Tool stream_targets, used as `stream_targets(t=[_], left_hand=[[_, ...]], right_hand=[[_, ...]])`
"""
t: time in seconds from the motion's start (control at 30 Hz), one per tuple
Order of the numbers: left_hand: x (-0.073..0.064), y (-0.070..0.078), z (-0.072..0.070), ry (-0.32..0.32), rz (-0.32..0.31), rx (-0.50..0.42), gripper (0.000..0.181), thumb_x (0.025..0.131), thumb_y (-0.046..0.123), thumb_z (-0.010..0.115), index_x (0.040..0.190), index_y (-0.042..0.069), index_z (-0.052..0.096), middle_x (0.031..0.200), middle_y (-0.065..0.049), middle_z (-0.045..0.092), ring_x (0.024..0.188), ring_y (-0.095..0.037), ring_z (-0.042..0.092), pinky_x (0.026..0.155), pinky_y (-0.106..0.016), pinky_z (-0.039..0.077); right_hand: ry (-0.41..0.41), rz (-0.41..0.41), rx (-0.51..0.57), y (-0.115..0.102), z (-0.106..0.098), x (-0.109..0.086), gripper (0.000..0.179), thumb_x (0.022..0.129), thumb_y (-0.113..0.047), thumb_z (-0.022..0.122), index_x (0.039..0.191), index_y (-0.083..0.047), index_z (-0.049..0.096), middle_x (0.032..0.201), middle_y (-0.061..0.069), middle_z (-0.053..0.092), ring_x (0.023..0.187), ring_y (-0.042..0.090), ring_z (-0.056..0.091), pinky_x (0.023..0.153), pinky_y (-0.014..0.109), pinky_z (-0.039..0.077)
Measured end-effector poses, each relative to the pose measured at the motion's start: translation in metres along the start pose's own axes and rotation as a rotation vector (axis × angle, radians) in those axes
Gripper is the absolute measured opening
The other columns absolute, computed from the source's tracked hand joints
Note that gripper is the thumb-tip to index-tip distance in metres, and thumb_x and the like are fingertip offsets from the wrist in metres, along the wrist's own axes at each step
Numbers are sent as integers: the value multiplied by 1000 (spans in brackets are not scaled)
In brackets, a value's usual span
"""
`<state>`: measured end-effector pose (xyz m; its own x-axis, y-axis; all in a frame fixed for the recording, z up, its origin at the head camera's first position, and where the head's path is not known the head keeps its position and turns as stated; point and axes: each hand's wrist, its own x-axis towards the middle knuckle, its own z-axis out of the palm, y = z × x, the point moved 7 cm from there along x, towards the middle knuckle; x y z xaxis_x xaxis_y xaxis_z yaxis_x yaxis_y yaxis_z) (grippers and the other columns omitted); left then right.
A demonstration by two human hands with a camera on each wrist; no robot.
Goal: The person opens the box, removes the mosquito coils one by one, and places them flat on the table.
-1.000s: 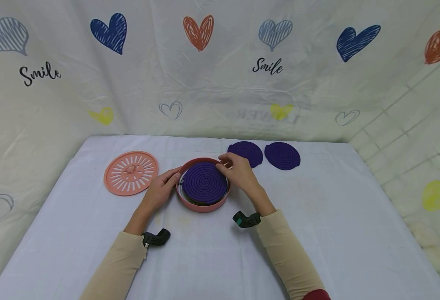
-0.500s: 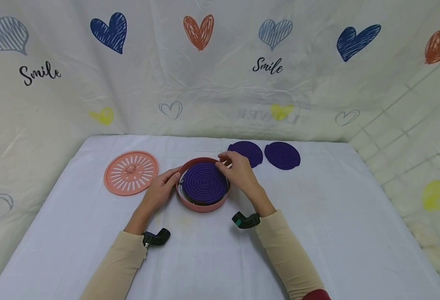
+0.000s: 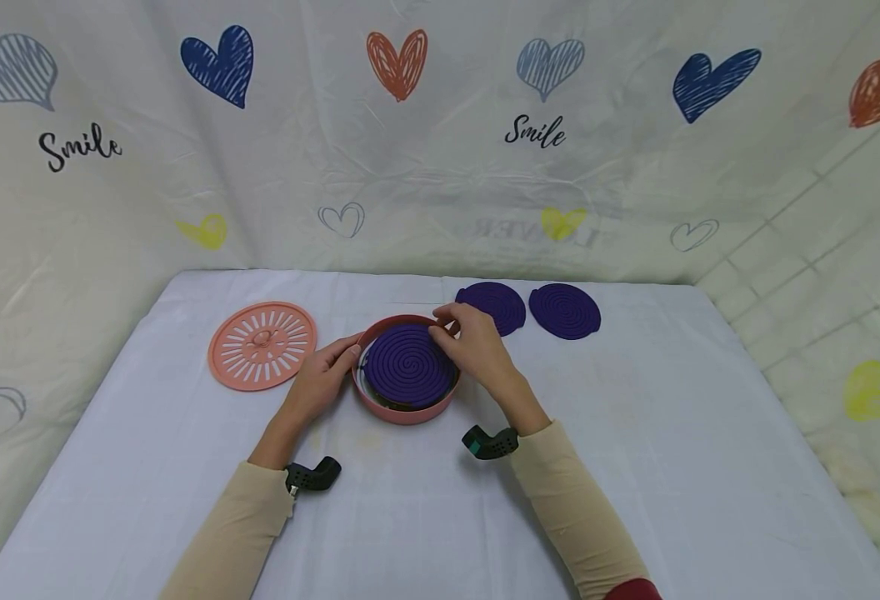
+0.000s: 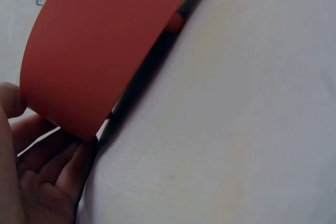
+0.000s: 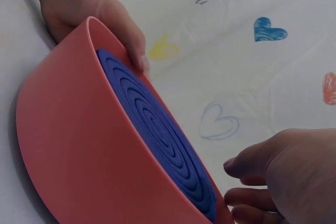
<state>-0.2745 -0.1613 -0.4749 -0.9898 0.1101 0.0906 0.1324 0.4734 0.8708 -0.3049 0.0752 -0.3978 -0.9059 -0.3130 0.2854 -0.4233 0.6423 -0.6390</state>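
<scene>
In the head view a round coral mosquito coil holder (image 3: pixel 406 417) stands mid-table, with a purple mosquito coil (image 3: pixel 410 367) lying flat inside its wall. My left hand (image 3: pixel 318 385) grips the holder's left side, its thumb at the rim. The left wrist view shows its fingers below the outer wall (image 4: pixel 100 51). At the far right rim is my right hand (image 3: pixel 479 346); the right wrist view has its thumb raised off the coil and its fingertips (image 5: pixel 247 198) right by the rim, nothing pinched between them.
A coral slotted lid (image 3: pixel 218 354) with a small ring lies left of the holder. Two more purple coils, a nearer one (image 3: pixel 511 312) partly behind my right hand and another (image 3: pixel 564 312), lie at the back right. A printed cloth wall (image 3: pixel 440 150) rises behind the table.
My right hand has shifted very slightly left and up at the rim, its thumb lifting a little. The left hand, holder and coils have stayed in place.
</scene>
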Motion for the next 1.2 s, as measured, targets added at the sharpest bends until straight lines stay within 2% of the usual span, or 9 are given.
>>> stream_targets(t=[0.4, 0.73, 1.2], left_hand=[[-1, 2, -1, -3, -3, -8, 47, 104, 46, 49, 141, 18, 59, 140, -6, 63, 139, -25, 52, 118, -49, 39], [-1, 2, -1, 1, -2, -5, 47, 104, 46, 49, 141, 18, 60, 139, -6, 64, 138, -25, 53, 117, -49, 40], [0, 1, -1, -1, -11, -2, 48, 104, 48, 49, 141, 19, 59, 140, -5, 63, 139, -25, 52, 118, -50, 39]], right_hand=[[-43, 19, -18, 0, 4, 1, 28, 95, -19, 68, 120, -6, 71, 103, 8, 75, 82, 19, 62, 70, 30, 51], [-79, 9, -45, -3, 6, 1, 26, 96, -20, 68, 118, -7, 73, 91, 7, 73, 72, 16, 56, 63, 25, 45], [-64, -9, -38, -4, 7, 1, 26, 95, -19, 69, 117, -7, 73, 97, 6, 75, 77, 17, 59, 69, 28, 49]])
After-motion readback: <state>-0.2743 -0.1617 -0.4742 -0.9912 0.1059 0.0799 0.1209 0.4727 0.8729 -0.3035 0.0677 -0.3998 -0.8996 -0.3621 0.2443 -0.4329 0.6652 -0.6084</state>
